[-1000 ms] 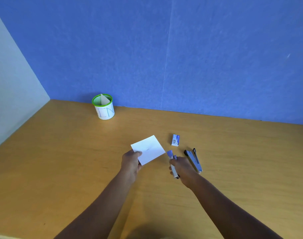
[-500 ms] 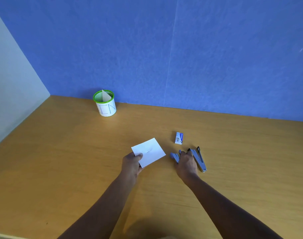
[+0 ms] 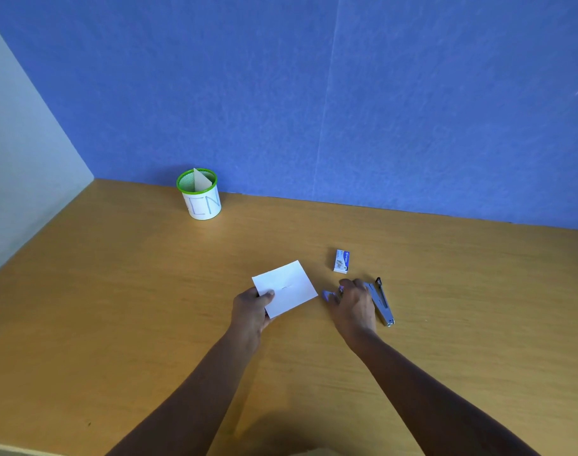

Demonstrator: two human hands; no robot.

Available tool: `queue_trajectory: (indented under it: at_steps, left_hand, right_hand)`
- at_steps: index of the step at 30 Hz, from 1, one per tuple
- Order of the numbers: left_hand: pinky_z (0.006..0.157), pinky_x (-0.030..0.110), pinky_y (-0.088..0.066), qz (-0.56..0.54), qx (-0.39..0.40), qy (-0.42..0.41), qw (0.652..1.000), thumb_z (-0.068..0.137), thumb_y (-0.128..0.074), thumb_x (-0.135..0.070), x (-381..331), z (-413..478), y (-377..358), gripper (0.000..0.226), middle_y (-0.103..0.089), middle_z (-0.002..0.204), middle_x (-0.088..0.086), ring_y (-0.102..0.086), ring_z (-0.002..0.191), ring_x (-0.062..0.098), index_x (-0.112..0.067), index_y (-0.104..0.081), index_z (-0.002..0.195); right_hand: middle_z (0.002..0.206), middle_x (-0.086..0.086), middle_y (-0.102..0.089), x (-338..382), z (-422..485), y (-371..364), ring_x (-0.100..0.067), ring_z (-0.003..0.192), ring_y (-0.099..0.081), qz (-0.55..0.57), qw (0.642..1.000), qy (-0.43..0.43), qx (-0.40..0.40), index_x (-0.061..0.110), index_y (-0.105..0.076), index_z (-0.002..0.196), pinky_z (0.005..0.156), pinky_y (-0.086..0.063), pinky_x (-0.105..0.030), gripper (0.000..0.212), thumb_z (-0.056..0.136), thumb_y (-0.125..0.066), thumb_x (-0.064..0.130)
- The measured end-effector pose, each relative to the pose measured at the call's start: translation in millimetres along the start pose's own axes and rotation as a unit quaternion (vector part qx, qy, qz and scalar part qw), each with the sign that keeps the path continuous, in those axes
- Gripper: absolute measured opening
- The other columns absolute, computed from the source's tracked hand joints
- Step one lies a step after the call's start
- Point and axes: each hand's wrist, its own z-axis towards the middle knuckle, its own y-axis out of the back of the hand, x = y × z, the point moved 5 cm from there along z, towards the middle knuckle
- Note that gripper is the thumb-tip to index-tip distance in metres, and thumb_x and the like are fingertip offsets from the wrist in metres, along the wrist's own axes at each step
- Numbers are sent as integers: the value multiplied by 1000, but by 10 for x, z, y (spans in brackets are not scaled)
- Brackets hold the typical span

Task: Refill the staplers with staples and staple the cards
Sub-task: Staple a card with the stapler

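**Stapler goes down beside the card**

Our left hand (image 3: 251,311) pinches the near corner of the card (image 3: 291,284), thumb on top, over the middle of the desk (image 3: 149,291). Our right hand (image 3: 355,307) covers the purple stapler (image 3: 328,295), just beside the open silver stapler (image 3: 381,302); we cannot tell whether it grips. We should release it clear of the card. A second ago we held it raised at the card's edge.

left hand (image 3: 251,312): thumb pinching white card (image 3: 291,281), forearm reaching forward | right hand (image 3: 353,307): palm down, fingers curled over purple stapler (image 3: 328,295), forearm angled inward
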Motion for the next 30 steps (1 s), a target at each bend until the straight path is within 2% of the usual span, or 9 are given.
queue_trajectory:
  at_steps: [2, 4, 5, 8, 12, 16, 19, 23, 30]
  left_hand:
    - [66, 26, -49, 0, 1, -5, 1000, 90, -55, 0, -9, -4, -7, 16, -60, 101, 11, -56, 97, 27, -7, -58, 104]
    - [66, 27, -50, -7, 1, -12, 1000, 88, -57, 2, -20, -17, -12, 18, -61, 92, 8, -56, 94, 27, -5, -58, 105]
    - [66, 27, -50, -10, 2, -15, 1000, 87, -58, 3, -27, -22, -16, 20, -60, 90, 8, -56, 93, 27, -4, -58, 106]
    - [70, 30, -50, -5, -3, -24, 1000, 85, -61, 3, -47, -23, -11, 26, -61, 99, 12, -56, 94, 28, 0, -60, 110]
    - [78, 37, -50, 4, -32, -32, 999, 79, -69, -1, -72, 12, 63, 28, -62, 102, 11, -57, 95, 27, -4, -61, 106]
    - [80, 35, -49, -1, -47, -40, 998, 75, -74, -3, -102, 42, 124, 30, -63, 97, 9, -57, 92, 26, -5, -63, 103]
    - [72, 32, -49, -2, -51, -42, 998, 75, -75, -6, -120, 77, 168, 26, -62, 89, 5, -56, 89, 24, -6, -62, 97]
    - [76, 37, -52, -8, -58, -36, 998, 76, -75, -9, -107, 200, 299, 15, -62, 82, 5, -58, 86, 25, -8, -60, 78]
    - [50, 16, -54, -13, -67, -48, 997, 81, -67, 0, -249, 454, 618, 10, -64, 74, 10, -61, 62, 17, -5, -60, 75]
  right_hand:
    - [92, -14, -59, 102, -2, 61, -29, 89, -55, 64, 998, 15, -20, -3, -64, 99, 67, -40, -30, 24, 93, -48, 15]
    - [71, -8, -54, 185, -10, 63, -25, 71, -50, 142, 990, -2, 5, -1, -64, 86, 53, -31, -28, 29, 95, -45, 20]
    - [68, -5, -51, 221, -16, 41, -22, 69, -47, 177, 984, -18, 31, 1, -64, 85, 51, -29, -27, 31, 96, -45, 24]
    - [74, -7, -59, 303, -44, -70, -19, 71, -54, 269, 954, -63, 114, -1, -65, 89, 57, -38, -26, 35, 94, -50, 31]
    - [87, -6, -66, 386, -96, -111, -15, 64, -64, 353, 920, -91, 141, 4, -67, 98, 69, -54, -25, 17, 90, -59, 17]
    - [87, -7, -67, 458, -114, -122, -17, 67, -66, 360, 914, -93, 161, 10, -66, 88, 84, -57, -36, 5, 88, -61, 11]
    - [89, -8, -67, 532, -127, -97, -19, 69, -66, 354, 916, -83, 167, 4, -68, 93, 81, -57, -33, 9, 87, -62, 8]
    - [90, -6, -67, 583, -116, -70, -18, 66, -65, 326, 927, -80, 168, 2, -68, 98, 82, -57, -35, 14, 87, -62, 9]
    - [90, -6, -67, 700, -13, -74, -11, 58, -63, 282, 941, -77, 173, 4, -68, 99, 68, -54, -21, 14, 89, -59, 10]
